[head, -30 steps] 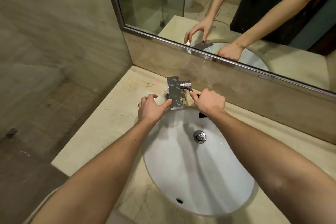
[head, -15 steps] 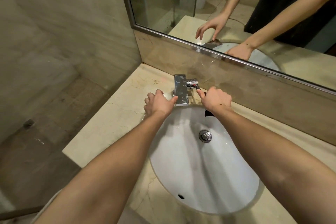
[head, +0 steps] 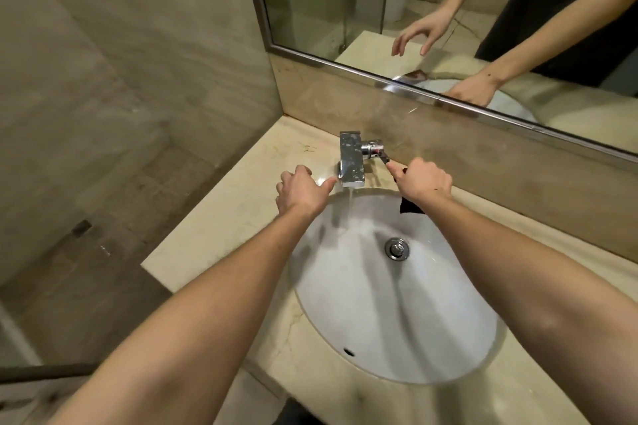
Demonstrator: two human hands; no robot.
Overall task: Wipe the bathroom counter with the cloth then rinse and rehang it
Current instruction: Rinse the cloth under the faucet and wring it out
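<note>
A chrome faucet (head: 351, 162) stands at the back of the white sink (head: 431, 328), and water (head: 349, 207) runs from its spout into the bowl. My right hand (head: 423, 181) grips a dark cloth (head: 411, 208), a corner of which hangs below the fist over the sink's rim. Its forefinger reaches to the faucet's small lever (head: 384, 159). My left hand (head: 298, 191) hovers just left of the spout with its fingers loosely spread, thumb close to the spout. It holds nothing.
The beige marble counter (head: 234, 217) surrounds the sink and ends at a tiled wall on the left. A mirror (head: 345, 10) above the backsplash reflects both hands and a toilet. The drain plug (head: 397, 248) sits mid-bowl. The floor drops away at the left.
Water now flows from the spout; earlier it was dry. My right forefinger has stayed at the lever and my left hand has stayed beside the spout. The view has shifted left.
</note>
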